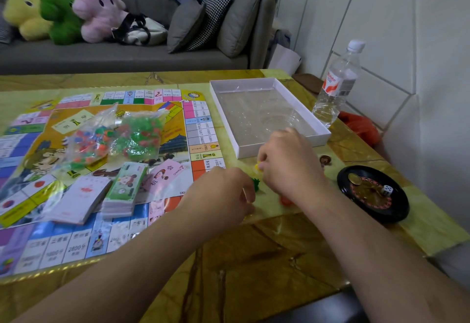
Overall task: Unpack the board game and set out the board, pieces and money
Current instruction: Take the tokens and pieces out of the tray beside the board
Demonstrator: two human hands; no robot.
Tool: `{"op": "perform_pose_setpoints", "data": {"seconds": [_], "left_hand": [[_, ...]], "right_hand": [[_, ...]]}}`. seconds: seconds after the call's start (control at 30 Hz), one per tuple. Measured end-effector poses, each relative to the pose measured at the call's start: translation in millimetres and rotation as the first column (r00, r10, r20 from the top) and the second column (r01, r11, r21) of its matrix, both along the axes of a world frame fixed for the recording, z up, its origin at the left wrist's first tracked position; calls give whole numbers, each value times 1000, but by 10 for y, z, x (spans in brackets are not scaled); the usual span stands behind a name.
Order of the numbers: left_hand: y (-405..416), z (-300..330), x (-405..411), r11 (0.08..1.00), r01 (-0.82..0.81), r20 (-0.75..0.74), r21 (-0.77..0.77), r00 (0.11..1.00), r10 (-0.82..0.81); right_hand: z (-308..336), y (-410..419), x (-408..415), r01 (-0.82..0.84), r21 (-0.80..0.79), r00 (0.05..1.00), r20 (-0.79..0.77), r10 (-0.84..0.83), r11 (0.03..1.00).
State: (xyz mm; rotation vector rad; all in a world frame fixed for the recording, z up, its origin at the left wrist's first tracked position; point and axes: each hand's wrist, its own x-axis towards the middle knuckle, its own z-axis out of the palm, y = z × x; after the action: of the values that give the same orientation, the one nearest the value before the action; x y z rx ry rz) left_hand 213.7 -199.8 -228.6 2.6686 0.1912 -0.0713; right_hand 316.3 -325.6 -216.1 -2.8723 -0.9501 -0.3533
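Observation:
The game board point(198, 124) lies unfolded on the left of the table. On it rest two clear bags of small coloured pieces point(114, 139), a stack of paper money point(124, 187) and a stack of cards point(81, 199). Just right of the board, my right hand point(290, 162) pinches a small yellow piece point(258, 166). My left hand point(223, 190) is curled beside a green piece point(255, 184); whether it holds anything is hidden. A red piece point(286, 201) lies under my right wrist. The empty white box point(282, 144) with a clear insert stands behind my hands.
A black roulette wheel point(372, 193) with a white die and a gold coin sits at the right. A water bottle point(335, 86) and a red bag point(361, 126) stand by the tiled wall. A small brown token point(325, 161) lies near the box. A sofa with plush toys is behind.

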Motion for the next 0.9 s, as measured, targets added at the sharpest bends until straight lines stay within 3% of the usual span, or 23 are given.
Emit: {"op": "perform_pose_setpoints", "data": {"seconds": [0.07, 0.17, 0.33, 0.47, 0.63, 0.8, 0.9], "left_hand": [[3, -15, 25, 1000, -10, 2, -10, 1000, 10], [1, -69, 63, 1000, -21, 4, 4, 1000, 21], [-35, -168, 85, 994, -77, 77, -75, 994, 82], [-37, -199, 78, 990, -108, 119, -92, 986, 119], [-1, -176, 114, 985, -134, 112, -110, 983, 146], [16, -145, 145, 986, -163, 89, -22, 982, 165], [16, -136, 115, 987, -160, 62, -8, 985, 161]], "right_hand": [[100, -103, -3, 35, 175, 999, -29, -30, 984], [247, -326, -82, 136, 340, 966, -255, -48, 931], [239, -473, -264, 34, 150, 873, -486, 43, 988], [77, -379, -320, -35, 9, 890, -455, 35, 999], [-13, -334, -347, -25, 25, 924, -381, 33, 999], [5, -377, -349, -22, 25, 936, -351, 29, 999], [82, -430, -361, -27, 49, 906, -420, 45, 998]]}}
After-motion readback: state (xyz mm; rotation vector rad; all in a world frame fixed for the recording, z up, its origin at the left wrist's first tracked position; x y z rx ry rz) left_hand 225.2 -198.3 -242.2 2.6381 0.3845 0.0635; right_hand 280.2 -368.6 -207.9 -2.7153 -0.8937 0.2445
